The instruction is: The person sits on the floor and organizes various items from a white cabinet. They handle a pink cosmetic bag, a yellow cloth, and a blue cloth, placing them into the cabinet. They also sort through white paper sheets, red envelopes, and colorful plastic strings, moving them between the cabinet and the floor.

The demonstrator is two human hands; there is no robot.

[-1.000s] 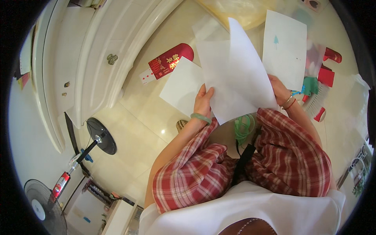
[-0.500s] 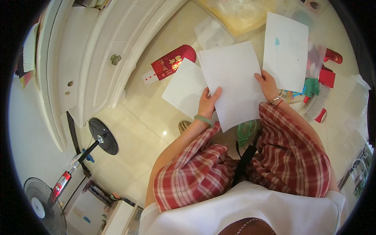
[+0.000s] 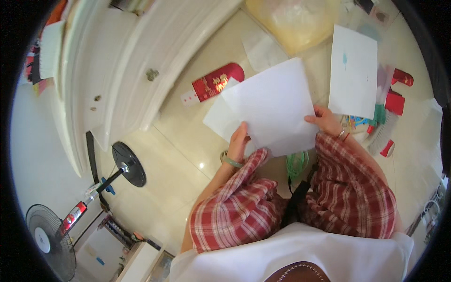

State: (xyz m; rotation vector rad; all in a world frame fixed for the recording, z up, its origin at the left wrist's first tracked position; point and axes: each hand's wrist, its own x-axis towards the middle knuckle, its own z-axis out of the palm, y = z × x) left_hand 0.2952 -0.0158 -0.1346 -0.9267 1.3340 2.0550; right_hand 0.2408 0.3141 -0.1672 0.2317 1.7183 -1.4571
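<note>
I sit on a tiled floor with my knees up in red plaid trousers. Both hands hold a white sheet of paper (image 3: 275, 105) flat above my knees. My left hand (image 3: 238, 141), with a green band at the wrist, grips its lower left edge. My right hand (image 3: 324, 121), wearing a bangle, grips its right edge. A second white sheet (image 3: 217, 117) lies under it on the floor.
Another white sheet (image 3: 353, 73) with a small blue mark lies at the upper right. A long red packet (image 3: 213, 83) lies beside a white cabinet (image 3: 117, 70). Red scraps (image 3: 393, 101), a green cord (image 3: 296, 164) and a yellowish plastic bag (image 3: 296, 21) surround me. A standing fan (image 3: 70, 221) is at lower left.
The sheet was bent and raised a second ago; now it is flattened and lowered over my knees. My hands have shifted along its edges.
</note>
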